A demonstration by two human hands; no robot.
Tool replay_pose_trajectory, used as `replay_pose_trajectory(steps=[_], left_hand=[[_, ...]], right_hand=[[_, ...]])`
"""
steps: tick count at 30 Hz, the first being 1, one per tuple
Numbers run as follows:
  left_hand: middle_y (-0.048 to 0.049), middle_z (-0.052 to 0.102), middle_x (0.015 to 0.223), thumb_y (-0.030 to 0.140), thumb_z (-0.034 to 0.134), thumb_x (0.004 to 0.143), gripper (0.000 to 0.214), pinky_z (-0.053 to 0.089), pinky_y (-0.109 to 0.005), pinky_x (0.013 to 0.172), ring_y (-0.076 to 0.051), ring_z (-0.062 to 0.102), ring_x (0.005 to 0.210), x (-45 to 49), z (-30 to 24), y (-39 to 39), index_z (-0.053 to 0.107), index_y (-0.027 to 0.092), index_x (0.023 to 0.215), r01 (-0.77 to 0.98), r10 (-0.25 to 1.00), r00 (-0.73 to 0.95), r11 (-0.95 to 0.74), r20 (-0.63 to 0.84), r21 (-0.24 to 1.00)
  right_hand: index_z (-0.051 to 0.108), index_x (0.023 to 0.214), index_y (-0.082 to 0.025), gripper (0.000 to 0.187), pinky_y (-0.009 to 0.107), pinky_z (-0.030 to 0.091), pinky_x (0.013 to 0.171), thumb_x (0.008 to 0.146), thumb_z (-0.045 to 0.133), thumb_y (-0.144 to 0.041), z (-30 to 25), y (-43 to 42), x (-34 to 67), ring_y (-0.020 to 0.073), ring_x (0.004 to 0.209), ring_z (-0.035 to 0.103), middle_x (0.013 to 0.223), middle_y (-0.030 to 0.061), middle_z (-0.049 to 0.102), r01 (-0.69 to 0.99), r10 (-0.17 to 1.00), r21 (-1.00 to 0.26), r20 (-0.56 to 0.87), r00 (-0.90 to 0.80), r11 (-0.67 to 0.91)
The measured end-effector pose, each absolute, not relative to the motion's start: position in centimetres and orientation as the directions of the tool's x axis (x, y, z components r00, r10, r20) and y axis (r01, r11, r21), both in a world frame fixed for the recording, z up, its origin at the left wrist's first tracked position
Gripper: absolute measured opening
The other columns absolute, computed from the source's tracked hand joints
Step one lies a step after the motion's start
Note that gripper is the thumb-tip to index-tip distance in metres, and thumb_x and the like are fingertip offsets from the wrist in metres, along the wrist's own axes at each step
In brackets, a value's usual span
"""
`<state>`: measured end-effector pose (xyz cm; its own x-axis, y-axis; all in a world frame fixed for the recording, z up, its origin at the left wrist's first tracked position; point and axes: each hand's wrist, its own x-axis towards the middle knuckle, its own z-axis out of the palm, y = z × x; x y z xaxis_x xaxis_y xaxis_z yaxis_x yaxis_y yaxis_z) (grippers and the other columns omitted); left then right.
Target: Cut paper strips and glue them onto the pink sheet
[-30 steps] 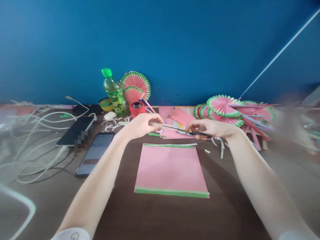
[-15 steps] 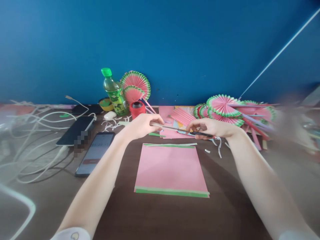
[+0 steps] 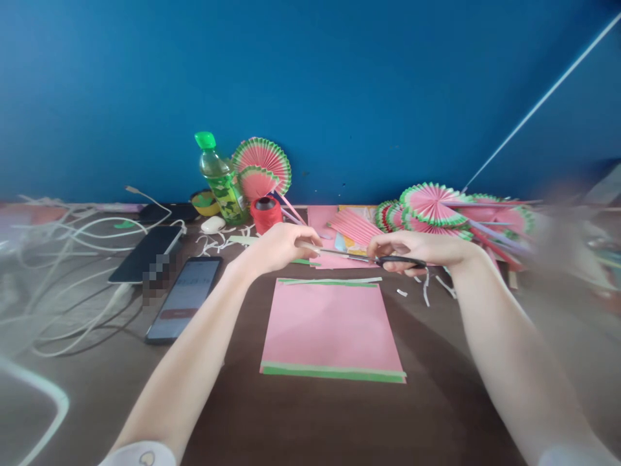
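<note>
A pair of scissors (image 3: 352,255) is held level between both hands, above the table behind the pink sheet. My left hand (image 3: 279,249) is closed, its thumb and fingers pinched at the blade end. My right hand (image 3: 412,249) is closed around the black handles, which show below the fingers. Below them lies a flat pink paper sheet (image 3: 332,327) with green and pale strips along its near and far edges. A narrow pale strip (image 3: 359,281) rests across the far edge and sticks out slightly to the right.
Pleated pink-and-green paper fans (image 3: 433,206) lie at the back right. A red thread spool (image 3: 266,215), a green-capped bottle (image 3: 224,188) and another fan (image 3: 263,162) stand at the back left. A phone (image 3: 187,298) and white cables (image 3: 72,259) lie left; paper scraps (image 3: 427,288) lie right.
Both hands and the scissors have shifted slightly right. My right hand has turned a little, showing more of the black handles. The pink sheet has stayed in place.
</note>
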<state>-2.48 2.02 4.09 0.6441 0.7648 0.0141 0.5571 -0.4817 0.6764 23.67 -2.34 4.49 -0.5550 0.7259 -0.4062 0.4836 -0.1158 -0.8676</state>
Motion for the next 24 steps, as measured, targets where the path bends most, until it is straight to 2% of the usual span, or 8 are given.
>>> replay_pose_trajectory(steps=[4, 11, 17, 21, 24], left_hand=[[0.0016, 0.067, 0.082, 0.027, 0.058, 0.071, 0.016, 0.042, -0.021, 0.068, -0.013, 0.059, 0.072, -2.5, 4.1, 2.0, 0.065, 0.02, 0.084, 0.556, 0.764, 0.644, -0.49, 0.025, 0.672], [0.0025, 0.067, 0.076, 0.026, 0.058, 0.072, 0.013, 0.042, -0.021, 0.061, -0.013, 0.06, 0.066, -3.7, 4.4, 2.6, 0.063, 0.021, 0.083, 0.603, 0.834, 0.545, -0.465, 0.092, 0.648], [-0.0015, 0.068, 0.085, 0.029, 0.059, 0.071, 0.016, 0.047, -0.024, 0.07, -0.017, 0.064, 0.079, -3.3, 3.8, 2.9, 0.062, 0.02, 0.084, 0.484, 0.798, 0.602, -0.389, 0.024, 0.783], [-0.0038, 0.068, 0.09, 0.03, 0.057, 0.074, 0.017, 0.048, -0.024, 0.072, -0.018, 0.064, 0.084, -3.0, 3.4, 3.0, 0.062, 0.019, 0.086, 0.375, 0.762, 0.648, -0.343, 0.022, 0.861], [-0.0048, 0.069, 0.084, 0.03, 0.059, 0.073, 0.019, 0.048, -0.027, 0.071, -0.018, 0.065, 0.08, -2.7, 3.0, 3.0, 0.061, 0.018, 0.088, 0.345, 0.797, 0.603, -0.282, 0.019, 0.895]], right_hand=[[0.051, 0.089, -0.019, 0.034, 0.014, 0.024, 0.034, 0.071, 0.062, -0.045, 4.4, -2.3, 24.0, 0.0011, 0.044, 0.032, 0.068, -0.0033, 0.043, 0.519, 0.725, -0.846, -0.431, -0.537, -0.119], [0.047, 0.09, -0.018, 0.039, 0.017, 0.023, 0.034, 0.07, 0.061, -0.049, 4.1, -2.2, 25.4, 0.0013, 0.038, 0.035, 0.062, -0.0048, 0.042, 0.662, 0.741, -0.731, -0.536, -0.406, -0.166], [0.048, 0.094, -0.019, 0.034, 0.02, 0.033, 0.043, 0.072, 0.059, -0.043, 3.3, -1.6, 26.0, 0.0068, 0.047, 0.05, 0.075, 0.0, 0.054, 0.73, 0.786, -0.68, -0.487, -0.382, -0.066], [0.05, 0.091, -0.019, 0.028, 0.02, 0.031, 0.04, 0.074, 0.054, -0.04, 2.3, -1.0, 26.4, 0.0105, 0.052, 0.055, 0.078, 0.0031, 0.06, 0.809, 0.834, -0.587, -0.465, -0.297, -0.04], [0.049, 0.093, -0.02, 0.027, 0.021, 0.032, 0.041, 0.075, 0.051, -0.041, 2.1, -0.9, 26.5, 0.0124, 0.056, 0.057, 0.078, 0.0032, 0.062, 0.829, 0.85, -0.559, -0.446, -0.28, -0.02]])
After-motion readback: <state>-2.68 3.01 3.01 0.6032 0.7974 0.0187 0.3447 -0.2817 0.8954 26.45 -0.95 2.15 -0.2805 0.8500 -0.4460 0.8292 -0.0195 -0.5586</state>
